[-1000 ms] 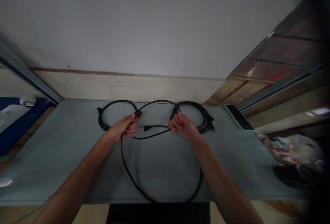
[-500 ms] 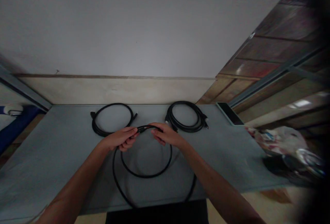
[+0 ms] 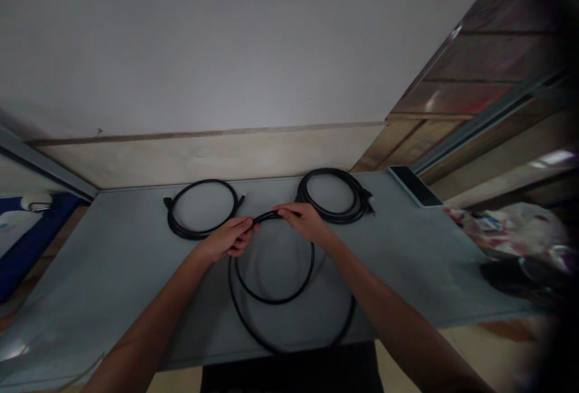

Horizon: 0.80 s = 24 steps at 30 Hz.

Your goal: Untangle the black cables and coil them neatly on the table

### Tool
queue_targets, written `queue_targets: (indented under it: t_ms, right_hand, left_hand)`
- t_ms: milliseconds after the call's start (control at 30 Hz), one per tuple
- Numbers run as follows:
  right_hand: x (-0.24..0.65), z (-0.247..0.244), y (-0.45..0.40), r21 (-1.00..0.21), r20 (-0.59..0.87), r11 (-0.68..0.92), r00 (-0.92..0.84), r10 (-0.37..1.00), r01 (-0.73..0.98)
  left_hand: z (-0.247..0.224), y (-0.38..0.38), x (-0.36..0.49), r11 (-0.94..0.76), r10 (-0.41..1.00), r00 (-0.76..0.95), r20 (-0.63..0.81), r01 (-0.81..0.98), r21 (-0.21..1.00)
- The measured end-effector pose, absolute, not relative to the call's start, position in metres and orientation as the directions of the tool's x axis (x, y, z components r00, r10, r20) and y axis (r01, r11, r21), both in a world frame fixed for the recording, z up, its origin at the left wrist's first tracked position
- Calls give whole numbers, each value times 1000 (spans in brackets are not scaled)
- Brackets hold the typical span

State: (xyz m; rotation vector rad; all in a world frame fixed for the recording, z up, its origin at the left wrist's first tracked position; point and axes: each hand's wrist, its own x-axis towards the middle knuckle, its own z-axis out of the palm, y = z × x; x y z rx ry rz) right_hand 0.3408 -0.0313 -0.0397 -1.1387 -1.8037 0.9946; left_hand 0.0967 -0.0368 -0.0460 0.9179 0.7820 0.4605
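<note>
A black cable [image 3: 274, 302] hangs in loops between my two hands over the grey table, its lower loop reaching the front edge. My left hand [image 3: 231, 238] is closed around the gathered strands. To its right, my right hand [image 3: 304, 220] pinches the same cable at the top of the loop. Behind my left hand lies a coiled black cable [image 3: 174, 224] with a connector at its left. Another coiled black cable [image 3: 332, 219], thicker, lies just behind my right hand, with its plug ends at the right.
A phone-like device [image 3: 416, 187] lies at the table's [image 3: 90, 278] back right. Beyond the right end are plastic bags [image 3: 527, 224] and a dark blurred object [image 3: 511, 275]. A wall [image 3: 235, 67] rises behind; blue fabric [image 3: 54, 218] is at the left.
The view has shifted a little. My hands are slightly further right in view, and the strands between them lie closer together. Both hands still hold the cable.
</note>
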Motion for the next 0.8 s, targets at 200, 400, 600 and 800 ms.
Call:
queue_targets:
  t_ms: [200, 400, 600, 800]
  right_hand:
    - [350, -33, -29, -919, 108, 205, -283, 953, 338]
    - [331, -34, -41, -928, -47, 146, -497, 867, 343]
    - [323, -38, -46, -929, -63, 186, -631, 773, 321]
    - [336, -38, -35, -879, -48, 238, -574, 818, 412]
  left_hand:
    - [-42, -31, 85, 543, 662, 617, -425, -5, 840]
    - [-44, -30, 68, 510, 608, 611, -507, 189, 839]
    - [-45, -40, 90, 280, 651, 627, -428, 326, 903]
    - [-40, -40, 94, 286, 689, 621, -373, 239, 928]
